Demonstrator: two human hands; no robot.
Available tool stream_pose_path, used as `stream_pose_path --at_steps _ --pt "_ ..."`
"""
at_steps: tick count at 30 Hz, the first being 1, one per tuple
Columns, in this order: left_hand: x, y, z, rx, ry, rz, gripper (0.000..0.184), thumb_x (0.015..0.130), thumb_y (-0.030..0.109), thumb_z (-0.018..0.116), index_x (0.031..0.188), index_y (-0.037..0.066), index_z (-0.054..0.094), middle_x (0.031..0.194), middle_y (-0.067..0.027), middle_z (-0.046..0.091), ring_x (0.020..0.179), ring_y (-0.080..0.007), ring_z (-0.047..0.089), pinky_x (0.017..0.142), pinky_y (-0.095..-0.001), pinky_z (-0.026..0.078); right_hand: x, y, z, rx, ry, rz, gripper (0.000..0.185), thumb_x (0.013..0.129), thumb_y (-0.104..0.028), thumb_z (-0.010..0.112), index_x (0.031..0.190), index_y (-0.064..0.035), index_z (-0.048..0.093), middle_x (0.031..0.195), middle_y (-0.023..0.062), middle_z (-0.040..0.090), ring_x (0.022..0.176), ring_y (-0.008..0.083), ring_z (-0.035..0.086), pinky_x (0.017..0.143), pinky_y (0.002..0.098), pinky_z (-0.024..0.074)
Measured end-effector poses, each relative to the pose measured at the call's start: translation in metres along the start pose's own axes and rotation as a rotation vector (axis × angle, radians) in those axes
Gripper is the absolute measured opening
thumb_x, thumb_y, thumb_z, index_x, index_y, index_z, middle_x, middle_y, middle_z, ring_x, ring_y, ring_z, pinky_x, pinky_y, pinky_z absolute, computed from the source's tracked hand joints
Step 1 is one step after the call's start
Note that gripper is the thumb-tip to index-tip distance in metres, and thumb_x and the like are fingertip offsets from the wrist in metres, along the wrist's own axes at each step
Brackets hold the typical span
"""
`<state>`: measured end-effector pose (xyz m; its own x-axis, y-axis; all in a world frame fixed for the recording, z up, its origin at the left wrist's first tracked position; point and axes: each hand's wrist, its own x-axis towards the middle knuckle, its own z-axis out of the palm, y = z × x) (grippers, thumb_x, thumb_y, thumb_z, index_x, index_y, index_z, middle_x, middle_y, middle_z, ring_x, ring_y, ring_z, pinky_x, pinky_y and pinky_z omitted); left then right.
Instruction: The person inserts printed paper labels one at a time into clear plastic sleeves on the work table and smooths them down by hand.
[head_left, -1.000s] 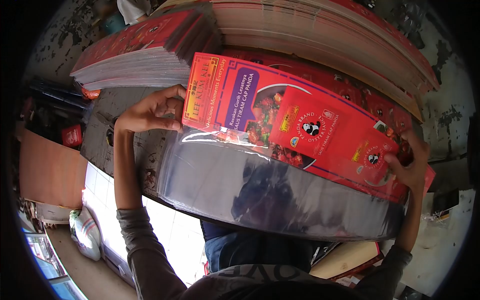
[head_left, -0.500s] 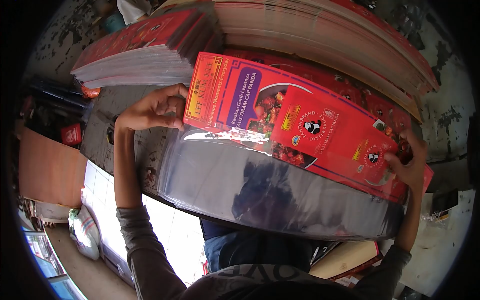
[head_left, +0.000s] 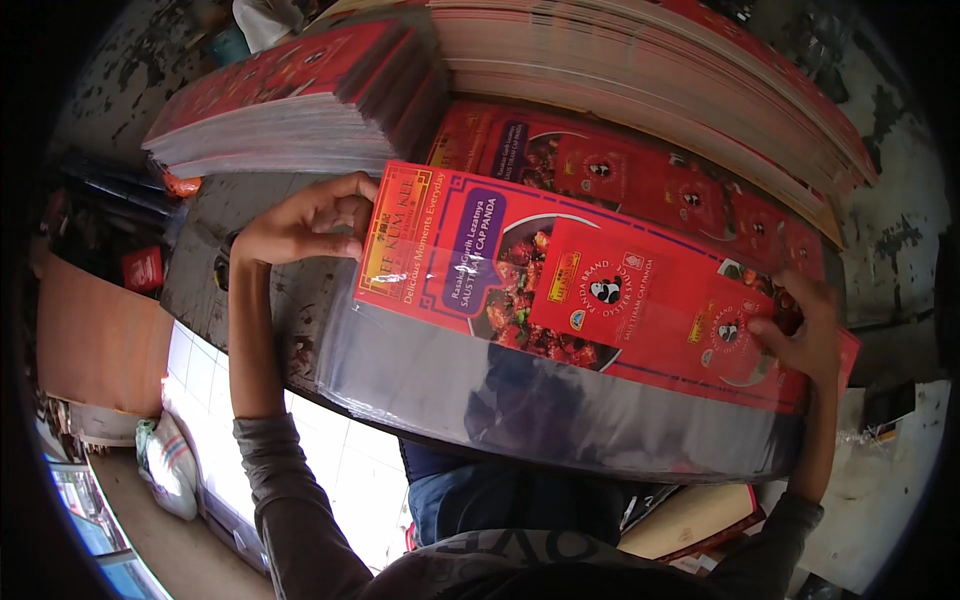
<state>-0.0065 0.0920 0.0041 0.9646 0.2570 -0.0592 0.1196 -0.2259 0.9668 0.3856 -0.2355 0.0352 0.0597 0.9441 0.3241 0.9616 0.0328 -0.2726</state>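
A red printed sheet (head_left: 590,295) — panda emblem, purple panel, food picture — slants down rightward, the left hand (head_left: 310,225) at its left edge, the right hand (head_left: 812,330) on its right end. Its lower part overlaps glossy clear plastic (head_left: 430,375), laid flat.

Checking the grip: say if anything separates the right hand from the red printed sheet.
Nothing visible does: the right hand has its thumb on the red printed sheet, near its right end. Whether the clear plastic comes between is unclear.
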Motion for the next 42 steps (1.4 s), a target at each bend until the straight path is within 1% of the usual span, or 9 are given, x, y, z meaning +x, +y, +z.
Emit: stream_pose_path --at_steps 12,21,24,25,28,30,34,36,42 --pt "-0.002 0.008 0.001 -0.033 0.002 -0.11 0.075 0.078 0.014 0.073 0.138 -0.004 0.031 0.07 0.0013 0.051 0.07 -0.0066 0.05 0.075 -0.024 0.038 0.005 0.003 0.011 0.038 -0.273 0.134 0.041 0.076 -0.035 0.07 0.093 -0.0005 0.057 0.069 0.0148 0.051 0.061 0.0309 0.049 0.065 0.0356 0.0428" --pt "-0.004 0.008 0.003 -0.01 0.013 -0.073 0.087 0.077 0.019 0.074 0.144 -0.003 0.022 0.071 0.0007 0.052 0.073 -0.0086 0.052 0.074 -0.0238 0.04 0.006 0.0 0.012 0.087 -0.249 0.138 0.04 0.082 -0.04 0.064 0.081 -0.0019 0.051 0.06 0.0133 0.046 0.059 0.0346 0.049 0.089 0.044 0.0354" --pt "-0.015 0.014 0.016 0.25 0.213 -0.05 0.078 0.079 0.022 0.072 0.14 -0.003 0.031 0.078 -0.0039 0.055 0.081 -0.0122 0.055 0.08 -0.0279 0.042 0.008 -0.003 0.009 0.065 -0.291 0.129 0.042 0.083 -0.041 0.064 0.08 -0.0016 0.051 0.06 0.0134 0.047 0.06 0.034 0.051 0.08 0.0424 0.0398" --pt "-0.022 0.025 0.028 0.564 0.445 -0.028 0.071 0.08 0.025 0.071 0.135 -0.004 0.037 0.082 -0.006 0.055 0.083 -0.0143 0.055 0.083 -0.0298 0.041 0.01 -0.005 0.008 0.096 -0.331 0.182 0.042 0.083 -0.041 0.064 0.08 -0.0014 0.051 0.061 0.0139 0.048 0.06 0.034 0.051 0.074 0.0417 0.0408" --pt "-0.054 0.051 0.098 0.48 0.836 0.169 0.054 0.083 0.033 0.067 0.118 -0.006 0.052 0.094 -0.0141 0.056 0.091 -0.0206 0.056 0.085 -0.0352 0.042 0.008 -0.001 0.009 0.094 -0.311 0.174 0.043 0.083 -0.042 0.064 0.081 -0.0012 0.051 0.062 0.0148 0.049 0.059 0.0338 0.052 0.062 0.0405 0.0407" --pt "-0.061 0.061 0.158 0.114 0.652 0.447 0.055 0.084 0.04 0.062 0.118 -0.002 0.053 0.084 -0.0103 0.052 0.078 -0.0176 0.052 0.073 -0.0322 0.038 0.006 0.003 0.012 0.07 -0.265 0.109 0.043 0.083 -0.043 0.064 0.081 -0.0012 0.051 0.062 0.0152 0.049 0.059 0.0336 0.052 0.057 0.0402 0.0397" --pt "-0.008 0.083 0.239 -0.478 -0.113 1.09 0.058 0.086 0.055 0.052 0.119 0.007 0.055 0.065 -0.0025 0.046 0.052 -0.0116 0.045 0.049 -0.0264 0.029 0.005 0.007 0.015 0.053 -0.256 0.069 0.043 0.084 -0.044 0.063 0.085 -0.0017 0.054 0.063 0.0163 0.05 0.058 0.034 0.053 0.057 0.0407 0.039" --pt "0.007 0.085 0.25 -0.548 -0.202 1.198 0.061 0.087 0.062 0.047 0.119 0.011 0.057 0.055 0.0013 0.043 0.039 -0.0086 0.041 0.037 -0.0234 0.024 0.004 0.005 0.015 0.061 -0.272 0.087 0.043 0.084 -0.044 0.063 0.086 -0.0019 0.054 0.062 0.0164 0.05 0.058 0.034 0.053 0.056 0.0407 0.0388" --pt "0.01 0.11 0.245 -0.557 -0.241 1.187 0.066 0.089 0.067 0.031 0.109 0.014 0.066 0.053 0.0006 0.041 0.036 -0.0065 0.036 0.035 -0.0228 0.022 0.004 0.005 0.016 0.098 -0.26 0.117 0.043 0.085 -0.044 0.062 0.088 -0.0023 0.055 0.06 0.0161 0.05 0.059 0.034 0.054 0.057 0.0407 0.0389"
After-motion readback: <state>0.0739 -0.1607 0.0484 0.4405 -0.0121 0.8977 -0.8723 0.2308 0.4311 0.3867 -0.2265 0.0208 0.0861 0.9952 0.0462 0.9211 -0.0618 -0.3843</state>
